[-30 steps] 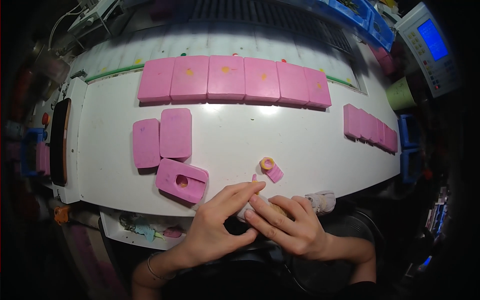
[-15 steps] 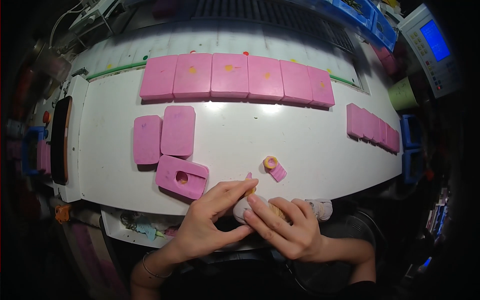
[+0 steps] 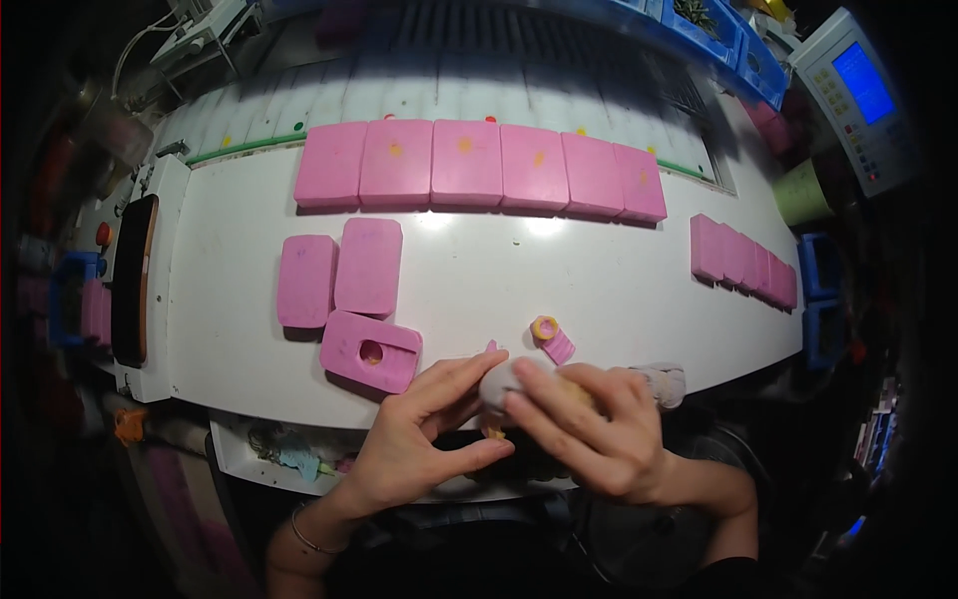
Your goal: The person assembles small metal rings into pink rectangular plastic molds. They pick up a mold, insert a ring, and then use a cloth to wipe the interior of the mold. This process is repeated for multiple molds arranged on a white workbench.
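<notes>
At the white tabletop's (image 3: 469,290) edge, the left hand (image 3: 409,424) seemingly pinches a small pink-and-yellow piece (image 3: 495,433); the right hand's (image 3: 604,434) fingers curl round a grey, rounded bundle (image 3: 500,385). 1 pink rectangular block (image 3: 393,361) is hollowed; handwork looks unfinished.

Beyond left hand (image 3: 404,439) and right hand (image 3: 611,439), white worktop (image 3: 230,270) with bright glare (image 3: 544,228). Farther off, pale slatted panel (image 3: 349,98), then dark grille (image 3: 489,35). Below worktop edge, left of left hand, white drawer (image 3: 228,454). Far right of right hand, instrument (image 3: 846,120) with glowing blue screen (image 3: 863,80). Around everything, deep shadow, details lost.
</notes>
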Demonstrator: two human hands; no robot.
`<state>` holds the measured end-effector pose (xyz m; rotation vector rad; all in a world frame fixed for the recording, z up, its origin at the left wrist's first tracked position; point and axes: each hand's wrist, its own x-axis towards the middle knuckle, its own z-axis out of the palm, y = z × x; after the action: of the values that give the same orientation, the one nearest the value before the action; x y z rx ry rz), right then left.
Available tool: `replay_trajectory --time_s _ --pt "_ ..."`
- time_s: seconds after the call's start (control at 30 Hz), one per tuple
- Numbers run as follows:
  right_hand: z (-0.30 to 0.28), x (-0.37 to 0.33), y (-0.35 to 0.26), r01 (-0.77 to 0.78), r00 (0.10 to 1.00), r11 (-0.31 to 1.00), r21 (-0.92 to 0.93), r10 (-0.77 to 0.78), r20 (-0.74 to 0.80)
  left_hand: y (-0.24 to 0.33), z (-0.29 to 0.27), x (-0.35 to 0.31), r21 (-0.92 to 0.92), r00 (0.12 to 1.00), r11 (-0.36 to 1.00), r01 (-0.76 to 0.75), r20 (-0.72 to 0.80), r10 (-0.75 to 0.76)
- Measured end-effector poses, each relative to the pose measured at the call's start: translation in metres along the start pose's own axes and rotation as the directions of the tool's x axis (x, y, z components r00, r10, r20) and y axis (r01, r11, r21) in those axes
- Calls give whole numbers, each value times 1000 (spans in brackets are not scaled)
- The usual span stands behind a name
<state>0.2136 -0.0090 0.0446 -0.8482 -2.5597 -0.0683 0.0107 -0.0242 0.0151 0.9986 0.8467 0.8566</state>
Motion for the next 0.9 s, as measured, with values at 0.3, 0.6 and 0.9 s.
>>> replay_trajectory --time_s 0.3,0.6,0.9 --pt "-3 -11 21 -39 999 996 -75 40 2 -1 9 1 2 998 1000 -1 -63 1" --pt "11 -9 8 -289 946 876 386 323 -23 -6 15 6 111 988 985 -129 -72 138" --pt "11 14 2 -410 892 586 699 418 173 7 4 -20 776 730 538 -328 -154 666"
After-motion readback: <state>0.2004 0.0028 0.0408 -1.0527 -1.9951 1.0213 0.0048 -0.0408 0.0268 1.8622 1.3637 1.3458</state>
